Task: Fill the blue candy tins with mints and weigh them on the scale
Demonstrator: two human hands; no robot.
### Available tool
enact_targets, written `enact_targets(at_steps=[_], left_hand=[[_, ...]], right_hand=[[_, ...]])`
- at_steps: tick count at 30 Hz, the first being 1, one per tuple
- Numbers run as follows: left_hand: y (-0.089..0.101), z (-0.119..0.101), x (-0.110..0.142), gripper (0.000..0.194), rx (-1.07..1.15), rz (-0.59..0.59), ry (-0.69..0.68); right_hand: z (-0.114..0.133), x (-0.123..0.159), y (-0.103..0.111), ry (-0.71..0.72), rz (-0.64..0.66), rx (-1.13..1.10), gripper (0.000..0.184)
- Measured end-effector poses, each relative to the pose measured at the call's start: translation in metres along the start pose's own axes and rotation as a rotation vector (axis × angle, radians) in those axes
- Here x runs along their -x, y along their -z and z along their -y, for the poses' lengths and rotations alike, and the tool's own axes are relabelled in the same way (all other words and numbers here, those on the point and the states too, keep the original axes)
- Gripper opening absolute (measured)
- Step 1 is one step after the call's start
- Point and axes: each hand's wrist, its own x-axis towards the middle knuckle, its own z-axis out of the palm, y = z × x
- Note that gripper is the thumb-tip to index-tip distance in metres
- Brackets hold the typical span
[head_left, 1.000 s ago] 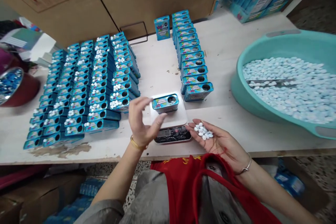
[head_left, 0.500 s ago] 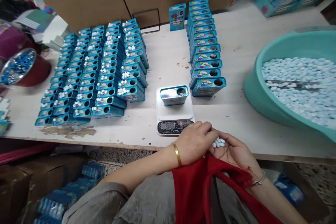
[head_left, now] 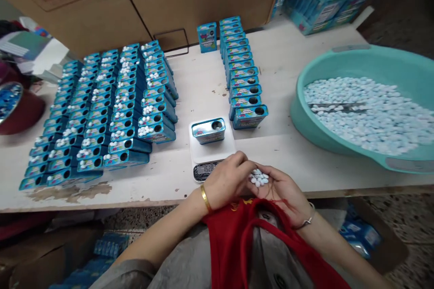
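My right hand (head_left: pixel 283 192), palm up and cupped, holds a small heap of pale blue and white candies (head_left: pixel 259 178). Over its palm's edge my left hand (head_left: pixel 230 177) bends, fingers curled together beside the heap; the fingertips are partly hidden, so what they hold cannot be made out. Just beyond my left hand lies a white digital scale (head_left: pixel 213 153) with a lit display. Upright on its plate stands a blue tin (head_left: pixel 209 131) with a shiny top and a round hole at the right.
Several rows of blue tins (head_left: pixel 127 158) fill the left, many with candies on top. Another row of tins (head_left: pixel 251 116) runs back behind the scale's right side. A turquoise basin (head_left: pixel 300 113) of candies stands at right. A cardboard box (head_left: pixel 210 0) borders the back.
The view has shifted, so the tabletop things sit further left in the picture. Both hands stay together, with the candies more exposed in my right palm. The scale's last digit looks different.
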Motion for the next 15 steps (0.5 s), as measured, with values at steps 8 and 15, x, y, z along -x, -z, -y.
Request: enact_targets(at_steps=[8,15], left_hand=[[0.030,0.009,-0.006,0.015,0.070,-0.348,-0.115],[0.066,0.033,-0.021,0.011,-0.117,-0.660,-0.056]], right_hand=[[0.006,-0.004,-0.029,0.081,0.066,-0.019,0.021],[0.009,-0.004,-0.030,0.023,0.090,0.055,0.025]])
